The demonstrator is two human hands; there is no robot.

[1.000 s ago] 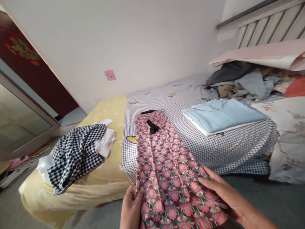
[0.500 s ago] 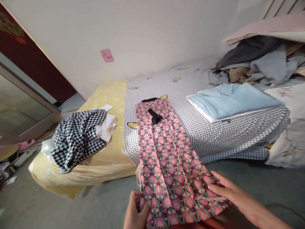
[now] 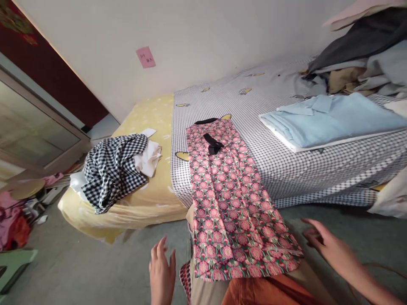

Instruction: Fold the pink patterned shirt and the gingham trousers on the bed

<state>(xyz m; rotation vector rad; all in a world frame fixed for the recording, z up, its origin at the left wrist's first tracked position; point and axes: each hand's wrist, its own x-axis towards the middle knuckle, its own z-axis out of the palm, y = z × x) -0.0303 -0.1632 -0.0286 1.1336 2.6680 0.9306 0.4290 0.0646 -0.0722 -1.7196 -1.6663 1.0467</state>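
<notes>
A pink floral dress [image 3: 229, 195] with a black collar and a black bow lies lengthwise from the bed down over my lap, its hem spread across my legs. Left of the hem is my left hand [image 3: 161, 264], fingers apart, not touching the cloth. My right hand [image 3: 324, 237] hovers just right of the hem with its fingers loosely curled and apart, and it holds nothing. On the bed to the right rests a folded light blue shirt [image 3: 343, 120] on top of a white folded piece.
A crumpled black-and-white checked garment [image 3: 111, 169] lies with white cloth on the yellow bedding [image 3: 152, 110]. Piled clothes [image 3: 359, 63] fill the bed's far right. A green stool [image 3: 15, 267] and assorted items occupy the floor at left. A pink note [image 3: 146, 57] is stuck to the wall.
Both hands have let go of the dress hem and moved outward to either side. The hem now lies on my lap. The view has shifted slightly right and downward.
</notes>
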